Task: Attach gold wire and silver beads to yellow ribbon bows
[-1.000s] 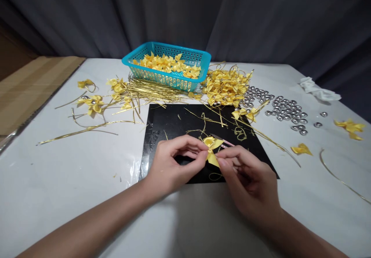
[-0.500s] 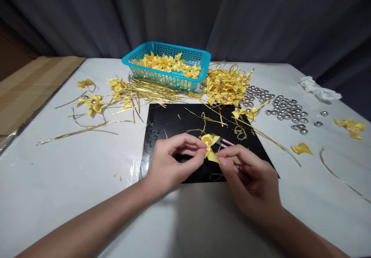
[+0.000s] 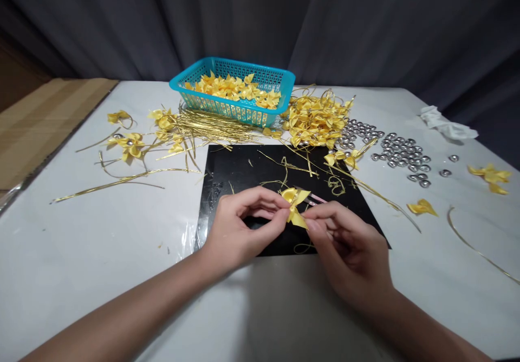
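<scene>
Between my hands, over the black mat (image 3: 235,169), is a yellow satin ribbon flower (image 3: 299,218). My left hand (image 3: 247,229) pinches it at the centre between thumb and fingertips. My right hand (image 3: 353,251) is closed too, thumb and index finger together at the flower's lower right petal; whether a thin thread is also in that pinch is too small to tell. Just behind the flower lies a pair of small thread snips (image 3: 314,197), partly hidden by it. Bits of gold cord (image 3: 336,185) are scattered over the mat.
A turquoise basket (image 3: 231,106) of yellow flowers stands at the back. Beside it are a bundle of gold cords (image 3: 213,126), a heap of corded flowers (image 3: 314,121) and many silver beads (image 3: 402,153). White crumpled cloth (image 3: 447,123) lies far right, cardboard (image 3: 52,118) far left.
Both hands keep the same pinches on the flower with hardly any movement. The whole view has shifted very slightly.
</scene>
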### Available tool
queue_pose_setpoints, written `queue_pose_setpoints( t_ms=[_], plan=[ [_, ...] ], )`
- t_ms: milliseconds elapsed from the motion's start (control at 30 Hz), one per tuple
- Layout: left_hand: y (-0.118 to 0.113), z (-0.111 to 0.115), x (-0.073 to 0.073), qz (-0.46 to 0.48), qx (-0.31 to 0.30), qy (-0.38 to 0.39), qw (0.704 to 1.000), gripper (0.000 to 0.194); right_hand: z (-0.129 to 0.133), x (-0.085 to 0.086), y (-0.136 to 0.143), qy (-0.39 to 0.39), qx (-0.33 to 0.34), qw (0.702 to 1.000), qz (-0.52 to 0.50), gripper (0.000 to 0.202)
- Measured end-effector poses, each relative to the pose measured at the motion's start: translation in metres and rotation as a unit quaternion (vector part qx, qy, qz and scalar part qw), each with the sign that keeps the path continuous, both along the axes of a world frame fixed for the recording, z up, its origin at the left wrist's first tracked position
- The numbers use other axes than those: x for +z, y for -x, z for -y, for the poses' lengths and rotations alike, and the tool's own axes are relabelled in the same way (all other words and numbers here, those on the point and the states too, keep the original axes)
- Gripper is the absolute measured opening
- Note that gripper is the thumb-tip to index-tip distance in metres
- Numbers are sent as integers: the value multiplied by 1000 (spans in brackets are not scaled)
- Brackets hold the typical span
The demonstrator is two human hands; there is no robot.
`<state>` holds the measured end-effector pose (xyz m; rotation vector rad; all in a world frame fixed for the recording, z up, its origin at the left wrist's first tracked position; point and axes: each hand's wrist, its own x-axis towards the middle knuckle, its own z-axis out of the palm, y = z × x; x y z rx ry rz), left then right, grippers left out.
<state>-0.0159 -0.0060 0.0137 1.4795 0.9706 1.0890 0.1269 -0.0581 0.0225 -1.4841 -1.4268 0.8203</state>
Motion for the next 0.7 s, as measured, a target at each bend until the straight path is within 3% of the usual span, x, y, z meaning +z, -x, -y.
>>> queue_pose_setpoints(
  t_ms=[267, 533, 600, 700],
  plan=[
    [0, 0, 2, -20, 19, -7, 1000, 3, -1, 0, 0, 8, -1, 1000, -2, 16],
    [0, 5, -4, -106, 71, -141, 982, 6, 0, 0, 2, 10, -3, 1000, -12, 13],
    [-1, 4, -3, -85, 65, -124, 986, 5, 0, 1, 2, 8, -4, 1000, -18, 12],
    [-1, 1, 0, -8, 30, -9, 999, 3, -2, 0, 1, 4, -5, 1000, -19, 11]
  ],
)
